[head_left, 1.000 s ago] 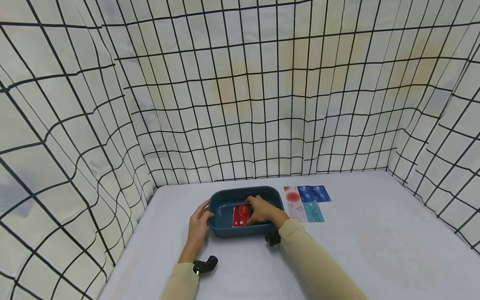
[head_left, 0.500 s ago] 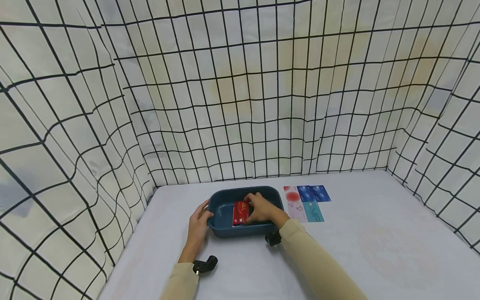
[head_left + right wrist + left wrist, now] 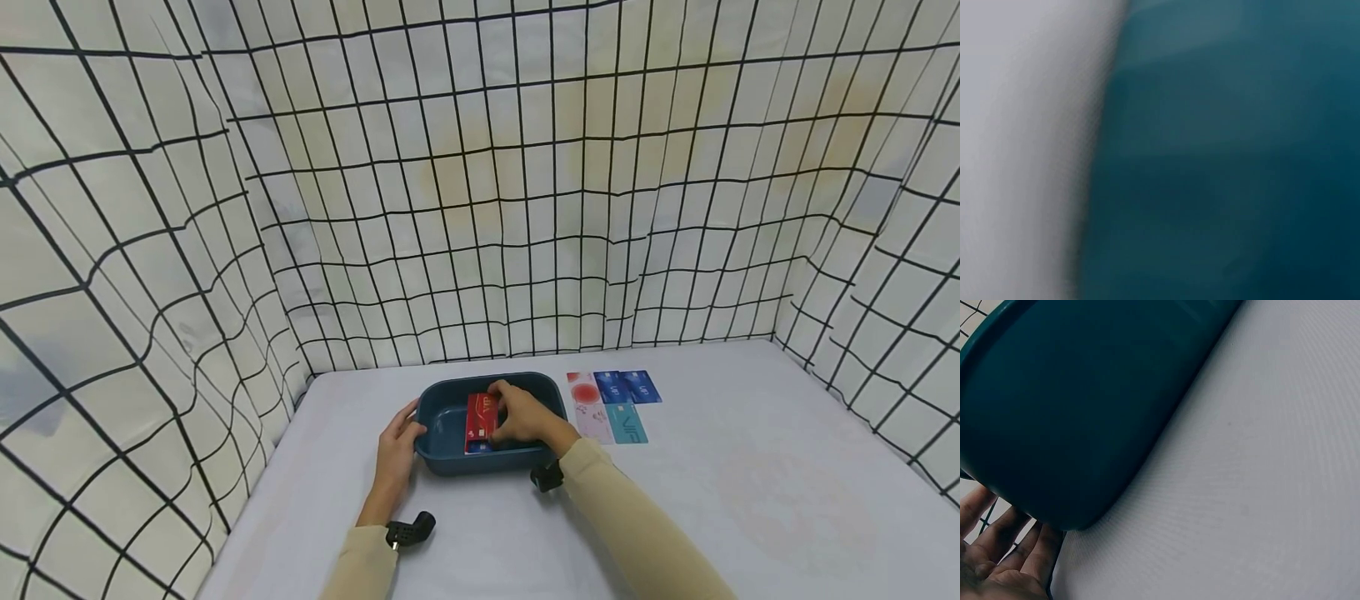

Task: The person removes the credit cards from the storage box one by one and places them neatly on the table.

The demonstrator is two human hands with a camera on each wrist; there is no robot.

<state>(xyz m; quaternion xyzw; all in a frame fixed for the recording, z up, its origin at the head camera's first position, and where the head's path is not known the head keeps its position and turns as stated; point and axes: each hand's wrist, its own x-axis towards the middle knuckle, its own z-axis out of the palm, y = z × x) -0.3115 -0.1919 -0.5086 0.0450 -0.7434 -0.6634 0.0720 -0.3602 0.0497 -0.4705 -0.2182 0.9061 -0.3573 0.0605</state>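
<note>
A dark blue plastic basin (image 3: 448, 467) sits on the table in the head view. My left hand (image 3: 397, 446) holds its left end, the thumb at the rim and the fingers along the outer wall. In the left wrist view the fingers (image 3: 1034, 553) lie against that wall. Inside the basin, my right hand (image 3: 521, 415) pinches a red VIP card (image 3: 482, 417) by its right side, between thumb and fingers. A blue card (image 3: 477, 447) shows below the red one. Only the blurred basin wall (image 3: 1210, 112) and the tabletop appear in the right wrist view.
Right of the basin, several cards lie flat together on the white table (image 3: 720, 467): pink ones (image 3: 594, 422), two blue ones (image 3: 641, 387) and a teal VIP card (image 3: 627, 424). A black grid net (image 3: 480, 200) over white sheeting encloses the back and sides.
The red card has shifted away from the person within the basin, held by my right hand, uncovering a blue card beneath. The left hand and basin stay put.
</note>
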